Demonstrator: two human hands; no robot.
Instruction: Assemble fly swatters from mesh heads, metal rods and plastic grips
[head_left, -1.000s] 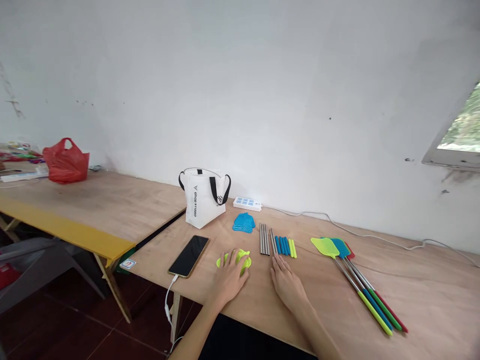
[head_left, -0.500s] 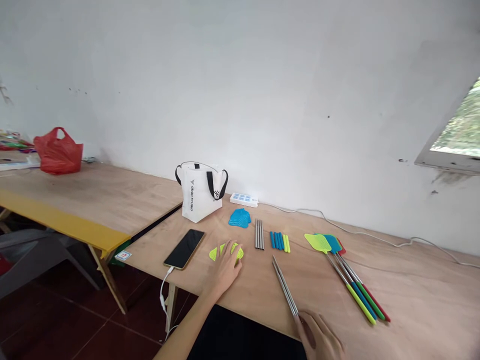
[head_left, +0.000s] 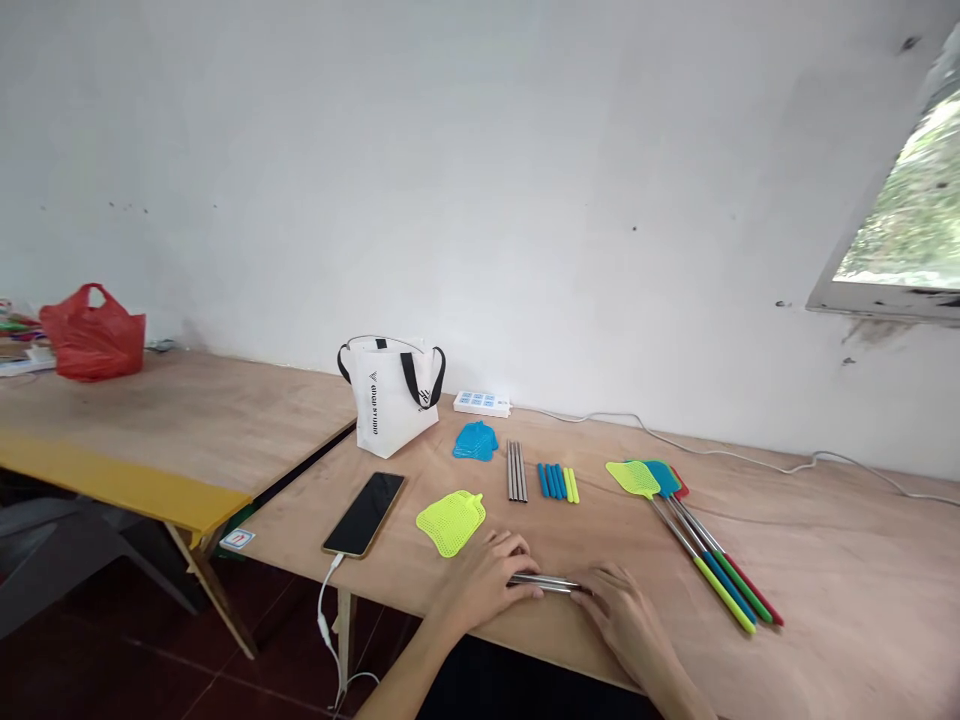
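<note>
- Head view: closest to the person, the left hand (head_left: 491,578) and right hand (head_left: 619,610) both grasped a small bundle of metal rods (head_left: 547,582), one hand around each end. Shiny middles showed between them. Couldn't get an exact count, since the fingers covered the ends.
- Those rods lay roughly crosswise near the front edge of the wooden tabletop (head_left: 847,580); couldn't tell if they were touching it.
- My read on the step: the bundle was being squared up or shifted by both hands. Pretty sure the next move called for a light, even pinch at both ends, because smooth metal like that would probably roll or slip out of line.
- Just past the left hand sat a stack of yellow-green swatter heads (head_left: 452,523), not touched by any finger, with a smartphone (head_left: 365,515) left of it on a charging cable.
- Off to the right, complete fly swatters (head_left: 713,566) lay side by side, handles toward the person.
- Bit further back: a row of four steel tubes (head_left: 517,471), then blue sleeves (head_left: 553,481) and yellow-green sleeves (head_left: 571,485) beside it.
- Behind those: blue swatter heads (head_left: 475,441), a white tote bag (head_left: 395,405) and a power strip (head_left: 481,404) by the wall.
- Way off on the other table, a red plastic bag (head_left: 96,338).
</note>
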